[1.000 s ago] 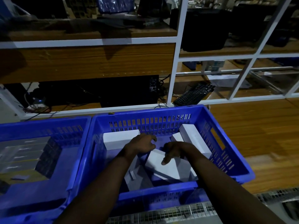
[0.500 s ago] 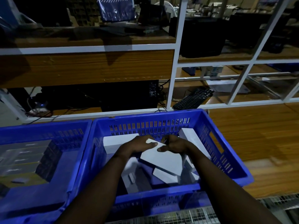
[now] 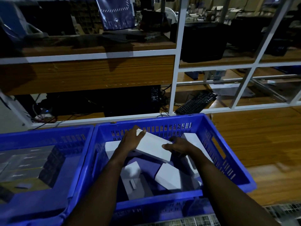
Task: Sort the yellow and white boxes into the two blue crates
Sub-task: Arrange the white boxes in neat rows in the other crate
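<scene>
Both my hands hold one flat white box (image 3: 152,148) tilted above the right blue crate (image 3: 228,162). My left hand (image 3: 132,141) grips its far left corner, thumb on top. My right hand (image 3: 178,146) holds its right edge with curled fingers. Several other white boxes lie loosely in this crate, among them one (image 3: 169,177) at the front and one (image 3: 112,148) behind my left wrist. The left blue crate (image 3: 78,139) holds rows of dark boxes with pale tops (image 3: 24,162).
A white metal rack (image 3: 176,82) with wooden shelves stands behind the crates. A black keyboard (image 3: 196,103) and cables lie on its low shelf. Wooden floor (image 3: 260,144) stretches to the right. A wire mesh surface (image 3: 276,211) shows at the bottom right.
My hands closed on a white box lying in the right crate and lifted it up toward the crate's far wall, tilting it.
</scene>
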### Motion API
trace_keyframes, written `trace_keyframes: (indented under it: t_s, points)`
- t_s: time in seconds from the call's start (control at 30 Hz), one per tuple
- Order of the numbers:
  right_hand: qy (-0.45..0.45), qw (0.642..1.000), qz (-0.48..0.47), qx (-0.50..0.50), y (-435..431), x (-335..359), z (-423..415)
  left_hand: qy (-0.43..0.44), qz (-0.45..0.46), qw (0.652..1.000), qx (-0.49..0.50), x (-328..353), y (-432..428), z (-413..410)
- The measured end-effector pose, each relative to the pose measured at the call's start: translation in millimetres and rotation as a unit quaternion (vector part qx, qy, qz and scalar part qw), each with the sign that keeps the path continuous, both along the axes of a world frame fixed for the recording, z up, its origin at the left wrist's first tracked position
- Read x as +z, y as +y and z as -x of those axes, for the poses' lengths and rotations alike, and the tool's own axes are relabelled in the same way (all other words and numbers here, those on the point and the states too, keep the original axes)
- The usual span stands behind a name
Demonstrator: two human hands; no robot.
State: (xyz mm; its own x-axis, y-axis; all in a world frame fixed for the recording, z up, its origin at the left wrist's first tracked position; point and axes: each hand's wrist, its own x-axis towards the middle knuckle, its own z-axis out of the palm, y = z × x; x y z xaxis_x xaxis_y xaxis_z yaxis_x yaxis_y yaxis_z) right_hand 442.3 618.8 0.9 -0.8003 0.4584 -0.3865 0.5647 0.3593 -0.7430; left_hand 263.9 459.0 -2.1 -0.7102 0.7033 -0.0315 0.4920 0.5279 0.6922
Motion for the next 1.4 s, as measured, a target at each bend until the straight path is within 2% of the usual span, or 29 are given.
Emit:
trace_keyframes:
  t_s: [0.27,0.6,0.8,0.93,1.07,1.23,1.4]
  points:
    - [-0.052,0.998,0.045,-0.002,15,-4,-6,-0.044,-0.024,0.998,-0.035,-6,4,-5]
    - [-0.013,0.994,-0.107,-0.035,17,-6,-1,-0.013,0.035,0.999,-0.009,-15,2,2]
    - [0.022,0.987,-0.131,-0.096,21,-9,3,-0.041,0.056,0.997,-0.022,-19,2,2]
    - [0.015,0.984,-0.147,-0.104,20,-14,5,-0.010,0.058,0.998,-0.031,-23,0,-3]
    - [0.020,0.984,-0.126,-0.120,23,-22,6,0.004,0.029,0.999,-0.032,-27,-2,-7]
    - [0.028,0.985,-0.063,-0.157,25,-22,5,-0.047,0.008,0.999,-0.011,-27,-4,-11]
    - [0.022,0.987,-0.077,-0.143,26,-23,5,0.028,0.019,0.999,-0.017,-22,-4,-15]
